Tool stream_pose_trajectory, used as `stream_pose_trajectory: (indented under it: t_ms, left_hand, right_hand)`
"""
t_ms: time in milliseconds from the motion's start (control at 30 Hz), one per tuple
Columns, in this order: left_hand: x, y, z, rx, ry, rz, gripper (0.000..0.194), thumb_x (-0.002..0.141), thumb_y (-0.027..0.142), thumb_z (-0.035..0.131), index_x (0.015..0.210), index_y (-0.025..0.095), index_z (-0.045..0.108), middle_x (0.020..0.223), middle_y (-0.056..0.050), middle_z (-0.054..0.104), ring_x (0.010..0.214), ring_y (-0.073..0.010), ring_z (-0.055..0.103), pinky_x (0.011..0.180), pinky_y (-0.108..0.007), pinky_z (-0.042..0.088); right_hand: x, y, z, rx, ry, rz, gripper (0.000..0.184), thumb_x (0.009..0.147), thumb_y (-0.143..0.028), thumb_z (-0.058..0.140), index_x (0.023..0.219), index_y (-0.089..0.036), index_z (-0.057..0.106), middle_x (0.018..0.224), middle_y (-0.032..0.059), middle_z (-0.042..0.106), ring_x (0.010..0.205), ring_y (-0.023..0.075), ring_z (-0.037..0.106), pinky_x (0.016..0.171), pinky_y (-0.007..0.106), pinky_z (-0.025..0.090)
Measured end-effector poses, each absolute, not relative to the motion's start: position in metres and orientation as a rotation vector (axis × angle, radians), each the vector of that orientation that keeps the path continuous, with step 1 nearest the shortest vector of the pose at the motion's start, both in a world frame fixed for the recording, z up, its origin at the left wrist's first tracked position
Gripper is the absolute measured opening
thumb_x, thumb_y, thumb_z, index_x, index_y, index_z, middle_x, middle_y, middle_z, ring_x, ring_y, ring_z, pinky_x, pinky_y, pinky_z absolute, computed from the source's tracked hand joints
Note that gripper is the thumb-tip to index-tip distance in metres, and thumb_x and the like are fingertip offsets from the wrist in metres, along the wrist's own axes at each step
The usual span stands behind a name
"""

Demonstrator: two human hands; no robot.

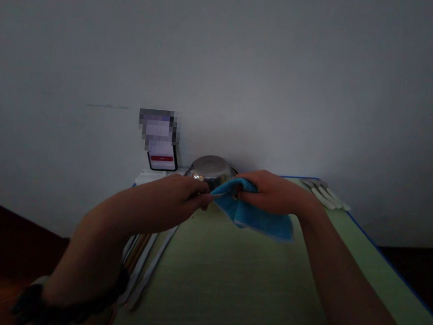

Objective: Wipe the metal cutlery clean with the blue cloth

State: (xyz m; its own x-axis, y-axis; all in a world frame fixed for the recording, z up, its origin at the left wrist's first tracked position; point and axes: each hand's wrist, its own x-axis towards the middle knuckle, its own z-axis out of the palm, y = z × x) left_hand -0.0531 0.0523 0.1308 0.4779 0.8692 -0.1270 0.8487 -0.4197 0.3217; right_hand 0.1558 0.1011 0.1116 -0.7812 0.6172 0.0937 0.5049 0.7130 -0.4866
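Observation:
My left hand [193, 196] is closed on one end of a thin, pale utensil [218, 195], probably a piece of cutlery. Its other end is hidden in a blue cloth [264, 222]. With fingers bent, my right hand [265, 189] grips the cloth folded around the utensil, and the rest of the cloth hangs below the palm. Both hands are raised above the table, close together. Right behind them an upturned shiny metal bowl [211, 166] sits against the wall. Which kind of utensil it is cannot be made out in the dim light.
A phone [162, 160] leans against the wall at the back left. Long metal utensils [152, 268] and brown chopsticks [137, 251] lie along the left side, partly behind my arm. Several white-handled pieces of cutlery [327, 196] lie at the table's [243, 286] back right corner.

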Motion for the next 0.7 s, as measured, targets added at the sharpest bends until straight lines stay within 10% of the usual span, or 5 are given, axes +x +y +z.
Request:
stream_pose_trajectory:
  t_ms: [700]
  left_hand:
    - [-0.0539,0.0534,0.1289,2.411,1.453,0.04,0.034,0.087,0.039,0.032,0.085,0.02,0.06,0.074,-0.001,0.063,0.065,-0.0136,0.057,0.058,-0.023,0.039]
  right_hand:
    - [0.1569,0.104,0.1105,-0.908,-2.68,0.666,0.019,0.079,-0.026,0.048,0.091,-0.019,0.061,0.085,0.0031,0.064,0.075,0.0143,0.056,0.065,0.025,0.039]
